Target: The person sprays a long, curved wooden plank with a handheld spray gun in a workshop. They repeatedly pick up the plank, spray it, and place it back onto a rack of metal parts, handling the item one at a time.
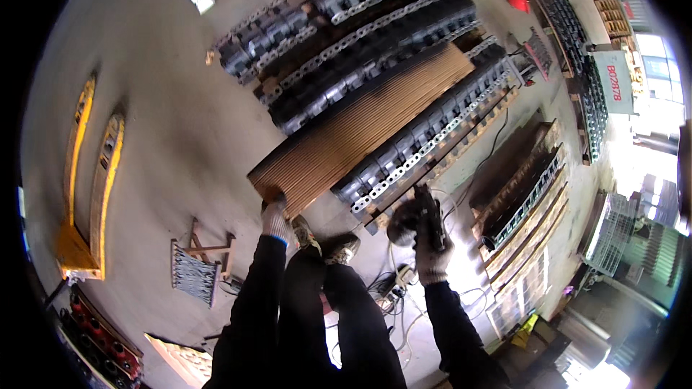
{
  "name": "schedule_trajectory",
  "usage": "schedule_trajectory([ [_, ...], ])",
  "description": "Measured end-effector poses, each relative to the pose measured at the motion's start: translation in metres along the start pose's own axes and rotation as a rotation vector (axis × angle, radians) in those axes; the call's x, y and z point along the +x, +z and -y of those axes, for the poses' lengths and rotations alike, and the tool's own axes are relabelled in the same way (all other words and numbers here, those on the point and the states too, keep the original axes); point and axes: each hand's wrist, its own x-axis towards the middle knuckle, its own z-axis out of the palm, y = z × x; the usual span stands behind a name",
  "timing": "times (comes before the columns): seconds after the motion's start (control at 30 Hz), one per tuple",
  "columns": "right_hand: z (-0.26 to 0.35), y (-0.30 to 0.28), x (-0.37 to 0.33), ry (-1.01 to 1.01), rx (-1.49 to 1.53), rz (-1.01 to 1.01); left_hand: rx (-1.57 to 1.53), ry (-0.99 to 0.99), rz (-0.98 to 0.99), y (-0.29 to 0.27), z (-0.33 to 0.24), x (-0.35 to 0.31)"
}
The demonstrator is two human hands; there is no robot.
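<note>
My left hand (274, 219), in a light knitted glove, grips the near left corner of a long sheet of brown corrugated cardboard (367, 130). The sheet lies slantwise over a row of black metal track sections (425, 140) edged with pale chain links. In my right hand (434, 263), also gloved, is a dark power tool (430, 223) that looks like an angle grinder, with a round part at its left. It is held apart from the cardboard, just off the near end of the closest track section. The fingers of this hand are partly hidden behind the tool.
Cables and a power strip (400, 284) lie on the floor by my feet. A small folding stool (196, 270) and a yellow pallet truck (86, 245) stand at left. Wooden pallets (530, 223) bearing a metal part lie at right, with more track sections (577, 50) beyond.
</note>
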Motion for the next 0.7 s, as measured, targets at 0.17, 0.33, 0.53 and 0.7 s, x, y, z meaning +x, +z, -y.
schedule_trajectory([
  [0.17,-0.004,-0.118,-0.079,-0.055,-0.021,0.001,0.124,0.126,-0.071,-0.029,-0.079,-0.118],
  [0.33,-0.029,-0.193,-0.157,0.128,0.232,-0.004,-0.032,0.359,-0.103,-0.067,-0.191,-0.238],
  [0.53,-0.044,-0.238,-0.24,0.155,-0.066,-0.156,-0.059,0.54,-0.308,-0.105,-0.278,-0.317],
  [0.7,-0.042,-0.227,-0.299,0.144,-0.006,-0.225,0.084,0.616,-0.359,-0.137,-0.348,-0.349],
])
